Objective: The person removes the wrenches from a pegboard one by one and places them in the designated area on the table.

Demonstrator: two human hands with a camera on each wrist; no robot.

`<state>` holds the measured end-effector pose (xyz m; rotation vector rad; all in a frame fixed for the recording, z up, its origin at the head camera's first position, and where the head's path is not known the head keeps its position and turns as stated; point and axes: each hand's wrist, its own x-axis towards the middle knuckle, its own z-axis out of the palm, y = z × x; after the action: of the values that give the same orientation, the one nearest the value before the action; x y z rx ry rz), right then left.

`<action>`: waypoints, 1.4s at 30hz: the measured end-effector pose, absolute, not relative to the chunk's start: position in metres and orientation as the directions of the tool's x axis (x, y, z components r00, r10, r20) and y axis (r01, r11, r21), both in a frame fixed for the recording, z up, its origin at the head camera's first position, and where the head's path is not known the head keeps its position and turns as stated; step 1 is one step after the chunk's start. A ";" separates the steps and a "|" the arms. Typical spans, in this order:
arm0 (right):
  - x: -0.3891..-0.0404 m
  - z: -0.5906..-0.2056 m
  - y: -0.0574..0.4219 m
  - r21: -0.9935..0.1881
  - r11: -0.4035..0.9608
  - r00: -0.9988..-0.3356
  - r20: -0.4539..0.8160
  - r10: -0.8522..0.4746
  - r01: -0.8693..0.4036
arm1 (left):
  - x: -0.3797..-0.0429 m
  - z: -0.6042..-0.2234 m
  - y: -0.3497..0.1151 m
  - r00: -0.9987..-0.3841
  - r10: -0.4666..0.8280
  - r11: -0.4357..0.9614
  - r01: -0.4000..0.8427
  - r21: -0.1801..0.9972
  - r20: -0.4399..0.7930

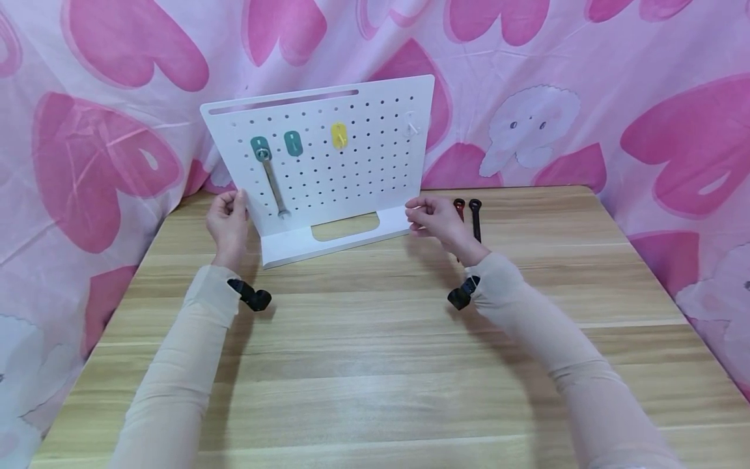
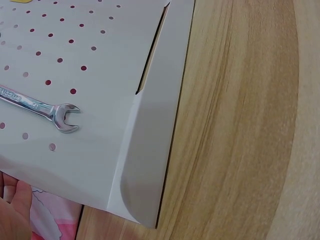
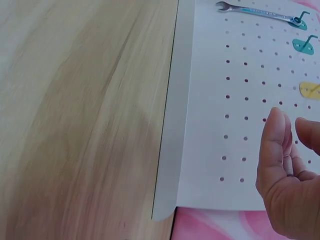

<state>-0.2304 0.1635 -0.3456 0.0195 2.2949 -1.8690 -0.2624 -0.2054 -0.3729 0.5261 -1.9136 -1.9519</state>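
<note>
A white pegboard point(image 1: 328, 176) stands on the table, its bent foot in front. A silver combination wrench point(image 1: 272, 182) hangs on the left green hook point(image 1: 260, 147). Another green hook point(image 1: 293, 143), a yellow hook point(image 1: 339, 135) and a white hook point(image 1: 412, 126) carry nothing. My left hand point(image 1: 227, 225) is at the board's left edge, with thumb and fingers loosely bent right by it. By the lower right corner is my right hand point(image 1: 439, 221); in the right wrist view its thumb and fingers point(image 3: 274, 140) stand apart with nothing between them.
Right of the board, partly behind my right hand, lie a red-and-black tool point(image 1: 459, 207) and a black ratchet-type wrench point(image 1: 476, 218). A pink heart-patterned cloth point(image 1: 527, 85) hangs behind the wooden table point(image 1: 363, 365).
</note>
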 end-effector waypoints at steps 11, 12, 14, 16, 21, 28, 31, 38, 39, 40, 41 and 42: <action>-0.232 -0.345 0.146 -0.977 0.197 -0.986 -0.107 -0.126 0.081 | -0.263 -0.373 -0.205 -0.866 -0.499 -0.032 0.006 0.999 -0.011; -0.233 -0.345 0.145 -0.979 0.187 -0.986 -0.108 -0.127 0.083 | -0.263 -0.373 -0.205 -0.866 -0.499 -0.032 0.002 0.999 -0.014; -0.233 -0.345 0.141 -0.982 0.167 -0.986 -0.110 -0.124 0.089 | -0.263 -0.373 -0.205 -0.866 -0.499 -0.025 -0.004 1.000 -0.016; -0.234 -0.345 0.137 -0.986 0.142 -0.986 -0.110 -0.126 0.092 | -0.263 -0.373 -0.206 -0.867 -0.498 -0.018 -0.009 1.000 -0.016; -0.235 -0.346 0.128 -0.992 0.092 -0.985 -0.097 -0.142 0.084 | -0.265 -0.375 -0.206 -0.865 -0.502 -0.005 -0.004 1.000 -0.006; -0.234 -0.346 0.117 -0.997 0.054 -0.985 -0.063 -0.163 0.055 | -0.265 -0.376 -0.206 -0.862 -0.508 0.008 -0.002 1.000 0.002; -0.233 -0.346 0.114 -0.997 0.050 -0.983 -0.062 -0.173 0.055 | -0.266 -0.376 -0.206 -0.859 -0.512 0.012 -0.002 1.000 0.005; -0.232 -0.344 0.108 -0.997 0.061 -0.980 -0.066 -0.187 0.056 | -0.265 -0.377 -0.206 -0.861 -0.508 0.000 0.005 1.000 0.005; -0.232 -0.344 0.107 -0.997 0.061 -0.980 -0.067 -0.186 0.057 | -0.265 -0.377 -0.206 -0.861 -0.508 0.002 0.007 1.000 0.007; -0.232 -0.344 0.107 -0.997 0.059 -0.981 -0.066 -0.185 0.056 | -0.265 -0.377 -0.206 -0.861 -0.508 0.004 0.009 1.000 0.009; -0.232 -0.344 0.106 -0.997 0.057 -0.981 -0.064 -0.182 0.055 | -0.265 -0.378 -0.206 -0.861 -0.509 0.004 0.011 1.000 0.012; -0.232 -0.344 0.106 -0.997 0.054 -0.982 -0.062 -0.180 0.054 | -0.265 -0.378 -0.206 -0.860 -0.510 0.004 0.014 1.000 0.014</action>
<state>-0.2322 0.1057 -0.3441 -0.1312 2.1494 -2.0467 -0.2648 -0.2061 -0.3777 0.5104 -1.9151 -1.9138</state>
